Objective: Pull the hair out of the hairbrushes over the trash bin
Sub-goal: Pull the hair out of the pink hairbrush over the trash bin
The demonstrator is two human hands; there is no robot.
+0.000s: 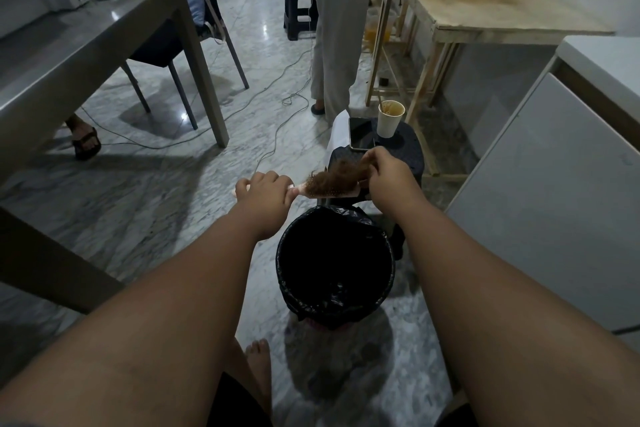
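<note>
Big black bin (335, 267) with a bag inside, sitting on the floor right under both hands, mouth open and facing up. Put there so loose hair can drop straight in, probably.

Black stool (398, 152) just past the right hand, with a phone (360, 133) and a paper cup (390, 118) on top. Kept off to the side, out of the way of the falling hair.

Hairbrush (330, 192) held flat between the hands, above the far edge of the bin. Left hand (265, 192) wrapped tight round the pink handle, keeping the brush from moving.

Brown hair (334, 175) clumped thick on the bristles. Right hand (388, 177) at the far end of the brush, fingers pinched shut on the clump, lifting it up and away. Most of the hair not off yet.
</note>
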